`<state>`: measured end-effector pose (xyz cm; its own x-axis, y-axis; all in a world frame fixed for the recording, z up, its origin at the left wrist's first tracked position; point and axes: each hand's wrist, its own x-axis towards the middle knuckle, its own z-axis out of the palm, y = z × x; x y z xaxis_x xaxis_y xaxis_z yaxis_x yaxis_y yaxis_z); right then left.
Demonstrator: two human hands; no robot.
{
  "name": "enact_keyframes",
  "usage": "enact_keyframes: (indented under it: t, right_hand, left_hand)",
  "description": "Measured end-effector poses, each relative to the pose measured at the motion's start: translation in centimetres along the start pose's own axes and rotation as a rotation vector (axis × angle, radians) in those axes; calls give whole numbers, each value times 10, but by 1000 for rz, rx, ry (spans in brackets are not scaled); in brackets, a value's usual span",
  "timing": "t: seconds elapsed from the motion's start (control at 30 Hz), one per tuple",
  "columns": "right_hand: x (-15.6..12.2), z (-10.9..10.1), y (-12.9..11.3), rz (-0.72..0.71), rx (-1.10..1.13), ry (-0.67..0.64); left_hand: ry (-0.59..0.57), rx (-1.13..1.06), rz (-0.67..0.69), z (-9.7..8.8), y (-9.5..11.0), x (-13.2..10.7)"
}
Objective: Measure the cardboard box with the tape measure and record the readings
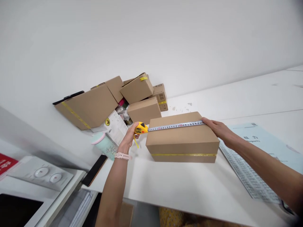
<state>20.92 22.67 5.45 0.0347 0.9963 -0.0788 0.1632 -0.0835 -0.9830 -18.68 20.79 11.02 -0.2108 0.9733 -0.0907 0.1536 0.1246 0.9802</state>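
Note:
A closed cardboard box (182,140) with a yellow tape band lies on the white table (189,189). My left hand (129,138) grips a yellow tape measure case (141,128) at the box's left top edge. The white tape blade (175,126) runs across the box's top to its right edge. There my right hand (216,127) lies on the box, fingers pressed down on the blade's end. A pale pink watch sits on my left wrist.
A pile of several cardboard boxes (106,101) leans against the wall behind. Near my left hand stand a mint cup (104,145) and a white package (117,126). A dark phone (94,170) lies at the table's left edge. Printed sheets (251,170) lie to the right.

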Motion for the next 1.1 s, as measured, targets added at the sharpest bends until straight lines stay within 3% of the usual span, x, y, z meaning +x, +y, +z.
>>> enact_keyframes:
  t: [0.23, 0.37, 0.5, 0.6, 0.63, 0.73, 0.8, 0.93, 1.1]
  right_hand:
    - [-2, -3, -14, -82, -184, -44]
    - [5, -19, -34, -145, -396, -5]
    - [3, -24, -62, -277, -317, 38]
    - [1, -7, -81, -402, -353, -9]
    - [3, 0, -86, -429, -389, -36]
    - [22, 24, -92, -429, -493, -96]
    - [42, 36, -90, -392, -544, -116]
    - [75, 51, -81, -339, -610, -100]
    - [85, 56, -70, -351, -632, -98]
  left_hand:
    - [-10, -19, 64, 3, 2, -3]
    - [-86, -41, 169, 3, 25, -36]
    - [-399, -20, 109, 21, 28, -105]
    - [-822, -194, -144, 60, 0, -152]
    - [-873, -319, -190, 76, -11, -162]
    - [-791, -636, -149, 117, -31, -173]
    - [-681, -706, -136, 134, -27, -168]
    - [-492, -661, -217, 143, -2, -152]
    - [-433, -642, -277, 143, 6, -146]
